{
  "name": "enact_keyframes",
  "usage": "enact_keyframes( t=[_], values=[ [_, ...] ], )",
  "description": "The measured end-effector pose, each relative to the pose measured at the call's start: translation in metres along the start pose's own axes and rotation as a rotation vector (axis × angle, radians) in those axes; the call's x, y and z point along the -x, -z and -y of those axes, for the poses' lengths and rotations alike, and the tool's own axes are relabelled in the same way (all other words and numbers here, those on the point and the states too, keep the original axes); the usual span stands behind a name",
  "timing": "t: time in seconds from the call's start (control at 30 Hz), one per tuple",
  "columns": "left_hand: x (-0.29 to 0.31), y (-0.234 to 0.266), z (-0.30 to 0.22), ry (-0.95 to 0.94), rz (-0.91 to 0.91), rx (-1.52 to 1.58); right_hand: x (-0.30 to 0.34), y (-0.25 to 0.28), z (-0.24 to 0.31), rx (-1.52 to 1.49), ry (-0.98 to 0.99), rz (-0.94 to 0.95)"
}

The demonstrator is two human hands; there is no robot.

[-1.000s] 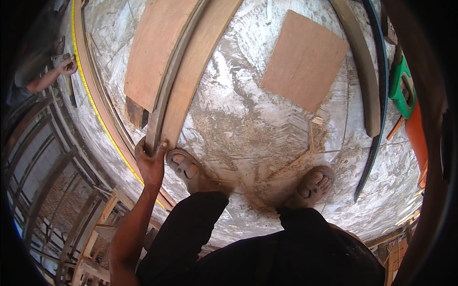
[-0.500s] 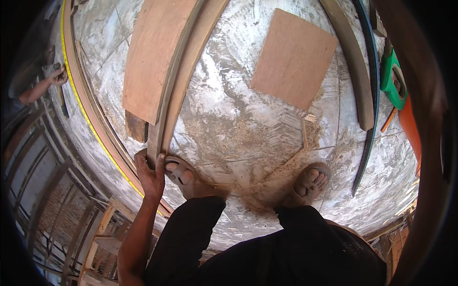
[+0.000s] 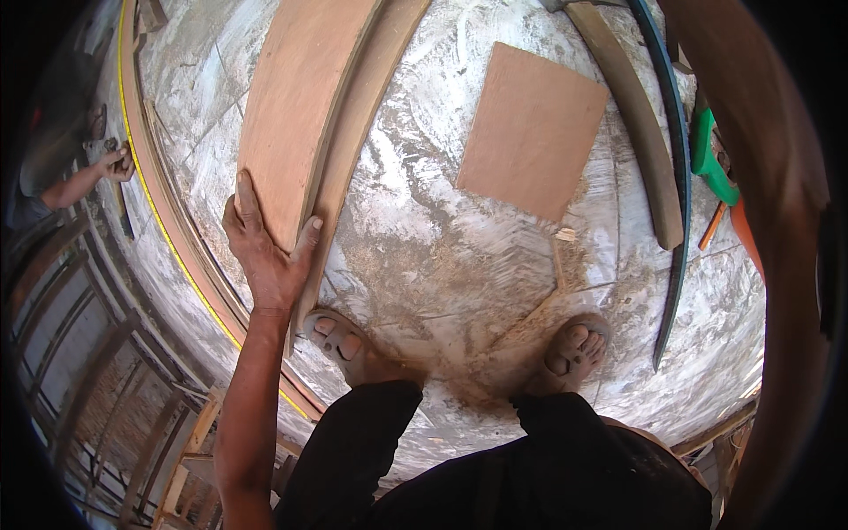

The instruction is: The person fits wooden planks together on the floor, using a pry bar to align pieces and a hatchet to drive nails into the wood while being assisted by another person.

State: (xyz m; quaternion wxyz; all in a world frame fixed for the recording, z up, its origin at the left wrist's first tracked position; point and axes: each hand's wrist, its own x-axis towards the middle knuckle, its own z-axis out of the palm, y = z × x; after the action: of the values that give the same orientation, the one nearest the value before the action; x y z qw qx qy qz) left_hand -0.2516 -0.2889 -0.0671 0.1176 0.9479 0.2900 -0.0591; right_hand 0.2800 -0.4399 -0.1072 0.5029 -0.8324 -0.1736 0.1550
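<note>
My left hand grips the near end of a long reddish plywood panel, its fingers by the left edge and its thumb at the right. Beside and partly under that panel, a long wooden strip runs away from me. Only my right forearm shows, raised along the right rim; the hand itself is out of the picture. On the floor, right of centre, lies a loose, roughly square plywood piece.
A wooden bar and a dark blue strip lie at right, near a green-handled saw. At left, a yellow measuring tape stretches along boards by another person's hand. Sawdust litters the floor.
My left hand has moved up from the narrow wooden strip's near end onto the plywood panel's end. The view has shifted slightly.
</note>
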Motion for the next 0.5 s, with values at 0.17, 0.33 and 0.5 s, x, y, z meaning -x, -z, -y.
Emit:
enact_keyframes(
  t=[0.17,0.33,0.5],
  values=[
    [-0.002,-0.007,-0.007,-0.017,-0.018,0.000,-0.010,0.011,-0.010,-0.098,-0.137,0.030],
    [0.001,-0.011,0.010,-0.108,-0.104,0.000,-0.007,0.008,-0.027,-0.114,0.017,0.146],
    [0.005,-0.011,0.013,-0.064,-0.102,0.025,-0.021,0.002,-0.036,-0.031,0.193,0.257]
  ],
)
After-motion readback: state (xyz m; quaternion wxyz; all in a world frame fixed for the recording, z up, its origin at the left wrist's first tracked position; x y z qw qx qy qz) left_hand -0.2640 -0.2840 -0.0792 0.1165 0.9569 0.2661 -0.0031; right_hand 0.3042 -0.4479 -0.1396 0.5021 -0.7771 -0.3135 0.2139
